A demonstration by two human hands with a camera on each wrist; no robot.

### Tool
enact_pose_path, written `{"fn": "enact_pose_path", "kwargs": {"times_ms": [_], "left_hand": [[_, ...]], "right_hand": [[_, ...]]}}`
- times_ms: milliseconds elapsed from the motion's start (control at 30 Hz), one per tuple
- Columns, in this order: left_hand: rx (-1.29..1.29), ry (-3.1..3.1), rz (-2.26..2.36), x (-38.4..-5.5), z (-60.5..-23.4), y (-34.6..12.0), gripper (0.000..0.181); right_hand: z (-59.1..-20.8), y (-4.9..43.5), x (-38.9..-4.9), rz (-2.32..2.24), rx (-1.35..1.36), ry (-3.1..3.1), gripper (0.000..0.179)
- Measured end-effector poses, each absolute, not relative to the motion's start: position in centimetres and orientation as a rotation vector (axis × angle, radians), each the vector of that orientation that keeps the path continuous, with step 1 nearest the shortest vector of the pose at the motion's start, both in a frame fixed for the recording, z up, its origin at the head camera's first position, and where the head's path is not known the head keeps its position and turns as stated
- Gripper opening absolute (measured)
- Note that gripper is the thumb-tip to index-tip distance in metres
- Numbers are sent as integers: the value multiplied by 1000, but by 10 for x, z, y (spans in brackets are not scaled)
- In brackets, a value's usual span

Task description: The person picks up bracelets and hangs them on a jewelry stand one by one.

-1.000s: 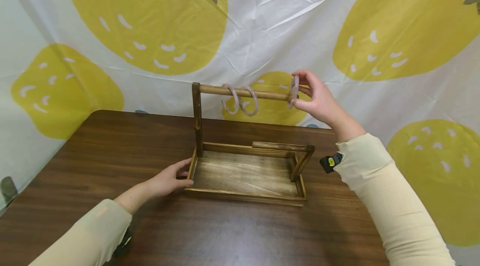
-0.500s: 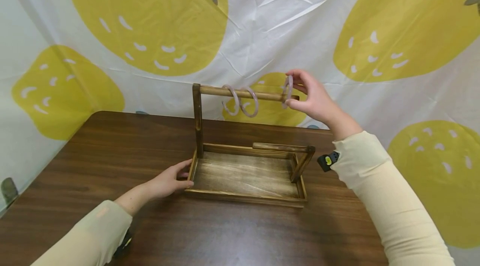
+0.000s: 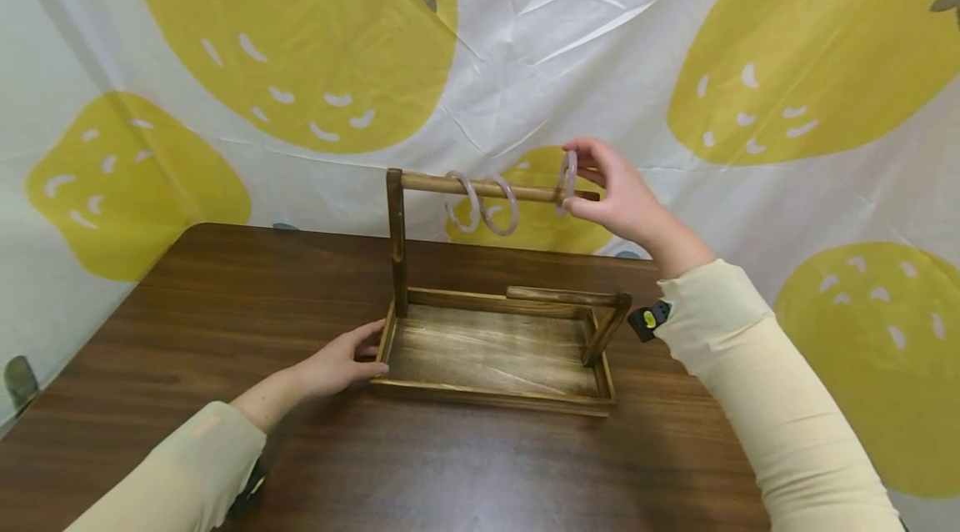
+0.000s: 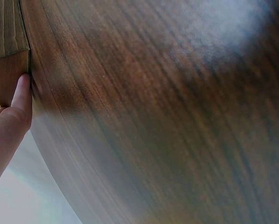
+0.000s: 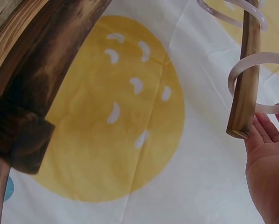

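A dark wooden jewelry stand (image 3: 491, 403) has a shallow tray base and two rods on posts. On its long upper rod (image 3: 540, 193) hang two pale purple bangles, the left bangle (image 3: 472, 211) and the middle bangle (image 3: 512, 215), close together. My right hand (image 3: 618, 194) pinches a third bangle (image 5: 233, 77) between thumb and fingers, and that bangle encircles the rod near its free right end. My left hand (image 3: 333, 361) grips the tray's left end, its thumb (image 4: 22, 95) at the front corner.
The short lower rod (image 3: 558, 294) juts leftward from the low right post (image 3: 606, 332). Beneath everything is a brown wood-grain table (image 3: 480, 474). A white cloth with yellow fruit prints (image 3: 562, 32) hangs just behind the table.
My right hand has slid the third bangle leftward along the upper rod, from its free end inward. The left hand, the stand and the other two bangles keep their places.
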State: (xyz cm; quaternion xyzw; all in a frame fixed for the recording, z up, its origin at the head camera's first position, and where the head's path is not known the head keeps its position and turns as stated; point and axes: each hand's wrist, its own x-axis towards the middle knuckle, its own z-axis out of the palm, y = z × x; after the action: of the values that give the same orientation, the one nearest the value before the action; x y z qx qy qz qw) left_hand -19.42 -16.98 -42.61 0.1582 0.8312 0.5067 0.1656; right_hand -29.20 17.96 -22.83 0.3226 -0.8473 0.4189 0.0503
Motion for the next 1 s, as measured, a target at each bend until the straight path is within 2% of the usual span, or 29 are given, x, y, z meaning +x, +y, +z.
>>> {"fn": "enact_pose_path", "kwargs": {"times_ms": [1000], "left_hand": [[466, 2359, 1451, -196, -428, -170, 72]], "right_hand": [[-225, 165, -294, 1181, 980, -2705, 61]]}}
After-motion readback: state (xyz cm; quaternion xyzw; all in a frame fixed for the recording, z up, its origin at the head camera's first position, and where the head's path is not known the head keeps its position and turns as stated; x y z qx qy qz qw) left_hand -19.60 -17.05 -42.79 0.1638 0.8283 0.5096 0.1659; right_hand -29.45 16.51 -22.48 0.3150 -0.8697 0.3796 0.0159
